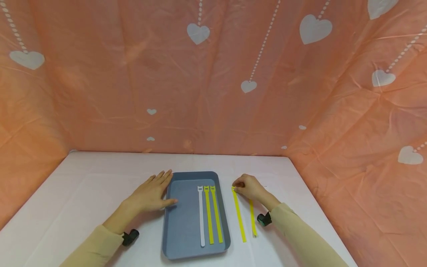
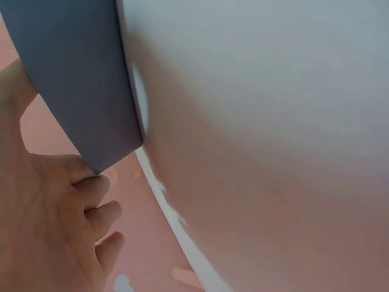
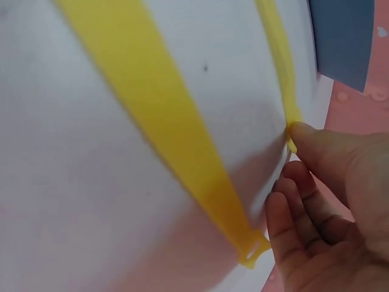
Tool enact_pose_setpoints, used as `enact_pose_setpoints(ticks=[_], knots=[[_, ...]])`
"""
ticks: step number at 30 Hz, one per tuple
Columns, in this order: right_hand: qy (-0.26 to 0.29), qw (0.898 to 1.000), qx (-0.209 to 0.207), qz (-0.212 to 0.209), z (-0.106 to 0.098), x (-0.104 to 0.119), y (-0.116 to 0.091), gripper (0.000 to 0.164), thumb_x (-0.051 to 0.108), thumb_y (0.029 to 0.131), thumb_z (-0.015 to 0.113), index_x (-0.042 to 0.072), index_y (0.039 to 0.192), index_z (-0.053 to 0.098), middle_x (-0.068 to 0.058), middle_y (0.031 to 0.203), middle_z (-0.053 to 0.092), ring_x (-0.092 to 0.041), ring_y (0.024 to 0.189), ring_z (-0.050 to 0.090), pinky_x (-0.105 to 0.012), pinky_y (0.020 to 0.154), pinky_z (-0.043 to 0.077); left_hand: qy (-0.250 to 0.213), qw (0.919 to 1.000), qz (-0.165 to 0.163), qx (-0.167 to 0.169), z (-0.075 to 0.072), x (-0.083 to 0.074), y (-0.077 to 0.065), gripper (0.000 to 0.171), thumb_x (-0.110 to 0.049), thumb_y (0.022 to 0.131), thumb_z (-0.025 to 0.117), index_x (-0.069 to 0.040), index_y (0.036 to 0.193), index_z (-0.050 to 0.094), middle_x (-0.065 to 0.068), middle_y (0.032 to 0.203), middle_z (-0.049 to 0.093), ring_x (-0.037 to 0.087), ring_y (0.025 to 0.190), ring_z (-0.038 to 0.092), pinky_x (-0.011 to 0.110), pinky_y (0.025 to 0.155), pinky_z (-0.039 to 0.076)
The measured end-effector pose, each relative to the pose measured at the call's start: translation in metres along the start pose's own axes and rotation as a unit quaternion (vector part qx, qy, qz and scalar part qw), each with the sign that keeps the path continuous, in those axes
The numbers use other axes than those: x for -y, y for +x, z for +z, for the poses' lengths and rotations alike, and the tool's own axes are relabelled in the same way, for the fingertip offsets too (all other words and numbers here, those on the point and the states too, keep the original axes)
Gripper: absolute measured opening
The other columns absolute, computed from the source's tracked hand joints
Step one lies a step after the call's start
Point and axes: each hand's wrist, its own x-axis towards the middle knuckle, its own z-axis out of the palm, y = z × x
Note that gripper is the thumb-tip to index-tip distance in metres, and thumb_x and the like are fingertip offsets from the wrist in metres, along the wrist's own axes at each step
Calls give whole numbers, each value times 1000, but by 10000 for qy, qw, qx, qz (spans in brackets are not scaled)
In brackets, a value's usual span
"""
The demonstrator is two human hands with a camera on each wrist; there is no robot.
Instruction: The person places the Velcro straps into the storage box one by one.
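Lying flat on the table, a blue-grey tray (image 1: 181, 226) holds a white cable strap (image 1: 201, 218) and two yellow cable straps (image 1: 209, 217) side by side, slotted heads at the far end. My left hand (image 1: 146, 195) rests against the tray's left edge, fingers straight and thumb over the rim; the left wrist view shows it by the tray's wall (image 2: 73, 79). To the right of the tray, my right hand (image 1: 251, 188) pinches the head end of another yellow cable strap (image 1: 239, 220) between thumb and fingers. One more yellow strap (image 3: 164, 121) lies beneath that hand, partly hidden in the head view.
A white-covered table (image 1: 100, 174) carries everything. Orange sheeting (image 1: 217, 122) with pale hearts hangs at the back and on both sides. A small black wrist device (image 1: 131, 237) sits at each cuff.
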Motion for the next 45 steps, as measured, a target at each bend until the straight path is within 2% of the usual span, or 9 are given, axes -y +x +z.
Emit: enact_pose_setpoints(ticks=[2,5,12,17,24,33,45], knots=[[0,9998,-96,-188,0,0,-1,11,2,89,78,0,99,78,-2,86,63,-9,76,55,-27,70,50,71,10000,50,6,0,0,0,101,-62,92,67,11,155,36,26,164,33,48,150,33,64,120,30],[45,9996,-179,-231,0,1,-3,9,1,88,78,0,97,78,-1,85,61,-8,75,54,-27,69,50,149,9998,106,18,-1,0,1,100,-61,93,66,11,155,36,27,164,33,48,150,33,62,120,31],[-25,9996,35,284,3,1,-1,5,5,91,79,4,95,77,-1,87,61,-13,79,55,-28,73,51,382,9987,322,-79,1,0,0,99,-61,94,65,14,153,38,30,161,36,50,148,35,61,119,34],[-43,9988,25,482,4,2,-2,5,6,91,80,7,92,75,1,87,61,-11,78,55,-26,73,50,447,9984,342,-63,3,3,0,98,-60,95,63,14,154,36,30,162,34,49,149,34,59,120,32],[113,9987,-174,462,2,1,-5,6,7,91,79,8,91,74,3,84,66,-10,75,57,-27,72,52,432,9984,364,-81,3,3,2,97,-59,96,62,14,154,34,30,163,33,49,150,32,59,121,31],[363,9957,-408,748,2,1,-12,6,6,92,78,10,93,73,4,84,68,-11,77,61,-29,74,54,418,9986,314,-25,5,5,1,98,-60,97,61,14,154,35,30,163,33,49,150,32,59,121,31],[910,9902,-710,788,-5,6,-26,7,6,93,77,9,97,74,2,88,73,-12,79,67,-24,70,57,453,9984,350,-33,1,1,0,97,-60,96,60,14,153,36,30,162,34,49,149,34,59,120,32]])
